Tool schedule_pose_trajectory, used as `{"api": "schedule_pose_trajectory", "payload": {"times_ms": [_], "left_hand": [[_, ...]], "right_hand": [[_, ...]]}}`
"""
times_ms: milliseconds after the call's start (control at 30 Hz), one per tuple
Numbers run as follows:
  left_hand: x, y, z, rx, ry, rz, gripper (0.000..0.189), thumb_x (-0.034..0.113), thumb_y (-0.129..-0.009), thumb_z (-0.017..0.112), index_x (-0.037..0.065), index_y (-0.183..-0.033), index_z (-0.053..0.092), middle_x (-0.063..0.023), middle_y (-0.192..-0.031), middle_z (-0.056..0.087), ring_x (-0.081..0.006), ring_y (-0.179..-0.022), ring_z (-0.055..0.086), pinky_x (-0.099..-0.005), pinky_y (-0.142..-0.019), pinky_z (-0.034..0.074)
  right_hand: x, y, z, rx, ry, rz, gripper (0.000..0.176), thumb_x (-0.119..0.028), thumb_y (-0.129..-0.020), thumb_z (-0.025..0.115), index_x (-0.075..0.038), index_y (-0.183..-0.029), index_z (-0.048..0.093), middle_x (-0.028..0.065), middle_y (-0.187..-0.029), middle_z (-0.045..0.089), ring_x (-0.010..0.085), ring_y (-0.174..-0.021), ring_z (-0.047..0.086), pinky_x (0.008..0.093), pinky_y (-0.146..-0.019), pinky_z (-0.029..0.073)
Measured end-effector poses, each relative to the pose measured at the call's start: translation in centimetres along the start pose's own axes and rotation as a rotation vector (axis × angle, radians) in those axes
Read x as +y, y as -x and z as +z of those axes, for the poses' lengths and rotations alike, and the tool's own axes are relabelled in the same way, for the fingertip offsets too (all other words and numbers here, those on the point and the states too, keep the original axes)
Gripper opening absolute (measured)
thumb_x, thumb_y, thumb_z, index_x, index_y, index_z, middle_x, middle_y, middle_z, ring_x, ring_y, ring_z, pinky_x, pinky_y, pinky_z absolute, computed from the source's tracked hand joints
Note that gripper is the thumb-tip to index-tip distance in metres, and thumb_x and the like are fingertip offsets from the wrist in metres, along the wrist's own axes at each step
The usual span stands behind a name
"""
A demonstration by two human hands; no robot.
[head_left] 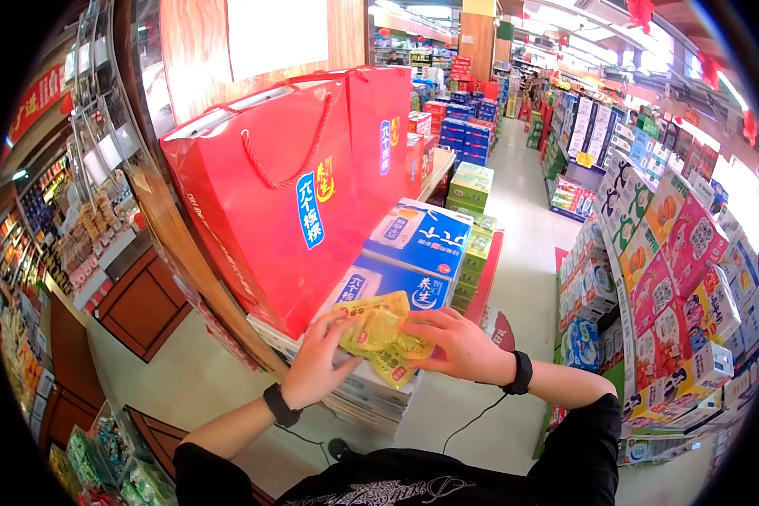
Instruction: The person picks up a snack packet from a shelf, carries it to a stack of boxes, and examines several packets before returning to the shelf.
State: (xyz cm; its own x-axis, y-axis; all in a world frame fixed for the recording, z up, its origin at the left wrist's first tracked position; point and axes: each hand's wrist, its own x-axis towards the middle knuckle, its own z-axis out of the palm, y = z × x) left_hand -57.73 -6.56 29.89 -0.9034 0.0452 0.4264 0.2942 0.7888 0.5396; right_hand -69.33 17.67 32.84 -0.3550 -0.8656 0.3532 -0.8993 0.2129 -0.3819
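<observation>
Several small yellow plastic packets with printed labels lie bunched together between my hands, above blue-and-white drink boxes. My left hand grips the bunch from the left side, its fingers curled against the packets. From the right, my right hand has its fingers closed on the packets' right edge. The blue carton behind them bears white lettering. A tall red gift bag with a rope handle stands just beyond my left hand, and a second red bag is behind it.
Green cartons are stacked behind the blue ones. Milk and drink boxes fill a display on the right. An aisle floor runs between. Bagged goods sit in bins at lower left, near a wooden cabinet.
</observation>
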Motion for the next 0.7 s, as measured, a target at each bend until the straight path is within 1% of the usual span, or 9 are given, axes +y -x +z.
{"api": "schedule_pose_trajectory", "payload": {"times_ms": [67, 167, 233, 367, 500, 567, 600, 667, 700], "left_hand": [[0.9, 0.1, -0.1, 0.004, -0.010, -0.001, 0.059, 0.012, -0.075, 0.071, 0.010, -0.129, 0.048, -0.0170, -0.133, 0.040, -0.0360, -0.122, 0.040, -0.0419, -0.099, 0.038], [1.4, 0.4, -0.1, 0.020, -0.035, 0.016, 0.059, 0.011, -0.075, 0.072, 0.009, -0.130, 0.050, -0.0158, -0.135, 0.040, -0.0344, -0.123, 0.040, -0.0407, -0.102, 0.035], [1.4, 0.3, -0.2, 0.012, -0.138, 0.116, 0.057, 0.013, -0.074, 0.071, 0.013, -0.127, 0.053, -0.0162, -0.136, 0.039, -0.0364, -0.121, 0.039, -0.0423, -0.101, 0.035], [2.0, 0.3, -0.7, 0.011, -0.134, 0.105, 0.056, 0.015, -0.071, 0.073, 0.015, -0.124, 0.057, -0.0128, -0.134, 0.043, -0.0340, -0.119, 0.042, -0.0409, -0.101, 0.035], [4.0, 0.9, -1.9, 0.043, -0.156, 0.200, 0.055, 0.016, -0.068, 0.073, 0.013, -0.122, 0.060, -0.0074, -0.121, 0.055, -0.0285, -0.114, 0.046, -0.0391, -0.095, 0.037], [4.1, 1.3, -2.2, 0.036, -0.152, 0.214, 0.054, 0.016, -0.069, 0.072, 0.013, -0.121, 0.061, -0.0058, -0.114, 0.059, -0.0262, -0.111, 0.049, -0.0386, -0.093, 0.038], [3.9, 1.6, -2.3, 0.016, -0.128, 0.241, 0.049, 0.015, -0.072, 0.071, 0.012, -0.120, 0.061, -0.0054, -0.109, 0.061, -0.0260, -0.105, 0.053, -0.0384, -0.090, 0.040], [4.0, 2.4, -2.0, -0.007, -0.103, 0.269, 0.044, 0.014, -0.076, 0.069, 0.012, -0.119, 0.062, -0.0049, -0.103, 0.063, -0.0258, -0.098, 0.056, -0.0382, -0.087, 0.041], [4.4, 2.9, -1.7, -0.033, 0.164, 0.090, 0.039, 0.014, -0.080, 0.066, 0.010, -0.118, 0.061, -0.0053, -0.101, 0.064, -0.0251, -0.093, 0.059, -0.0373, -0.084, 0.043]], "right_hand": [[0.1, 0.1, -0.1, 0.096, -0.044, -0.067, 0.044, -0.026, -0.079, 0.072, -0.011, -0.118, 0.059, 0.0140, -0.117, 0.056, 0.0327, -0.106, 0.052, 0.0396, -0.090, 0.044], [0.0, 0.2, -0.2, 0.164, -0.083, -0.073, 0.044, -0.026, -0.078, 0.073, -0.010, -0.117, 0.060, 0.0143, -0.116, 0.056, 0.0326, -0.105, 0.052, 0.0403, -0.090, 0.044], [-0.6, 0.5, -0.5, 0.158, -0.113, -0.098, 0.046, -0.026, -0.078, 0.073, -0.009, -0.118, 0.060, 0.0148, -0.118, 0.056, 0.0329, -0.106, 0.052, 0.0408, -0.091, 0.044], [-2.5, 1.0, -1.1, 0.116, -0.147, -0.196, 0.053, -0.030, -0.077, 0.074, -0.008, -0.122, 0.058, 0.0166, -0.122, 0.054, 0.0334, -0.108, 0.052, 0.0417, -0.093, 0.043], [-3.8, 1.5, -2.4, 0.081, -0.166, -0.242, 0.063, -0.032, -0.076, 0.074, -0.006, -0.129, 0.052, 0.0179, -0.128, 0.050, 0.0348, -0.111, 0.051, 0.0420, -0.095, 0.043], [-4.1, 1.9, -2.9, 0.087, -0.288, -0.240, 0.068, -0.031, -0.077, 0.074, -0.003, -0.132, 0.046, 0.0190, -0.135, 0.045, 0.0357, -0.115, 0.050, 0.0425, -0.095, 0.043], [-4.4, 2.1, -2.9, 0.089, -0.287, -0.239, 0.068, -0.031, -0.077, 0.074, -0.003, -0.132, 0.046, 0.0190, -0.135, 0.045, 0.0357, -0.115, 0.050, 0.0425, -0.095, 0.043], [-5.0, 2.9, -2.1, 0.165, -0.656, -0.079, 0.060, -0.027, -0.080, 0.074, -0.004, -0.130, 0.049, 0.0207, -0.141, 0.039, 0.0332, -0.116, 0.053, 0.0412, -0.092, 0.047], [-5.3, 3.2, -1.6, 0.167, -0.655, -0.077, 0.060, -0.027, -0.080, 0.074, -0.004, -0.130, 0.049, 0.0207, -0.141, 0.039, 0.0332, -0.116, 0.053, 0.0412, -0.092, 0.047]]}}
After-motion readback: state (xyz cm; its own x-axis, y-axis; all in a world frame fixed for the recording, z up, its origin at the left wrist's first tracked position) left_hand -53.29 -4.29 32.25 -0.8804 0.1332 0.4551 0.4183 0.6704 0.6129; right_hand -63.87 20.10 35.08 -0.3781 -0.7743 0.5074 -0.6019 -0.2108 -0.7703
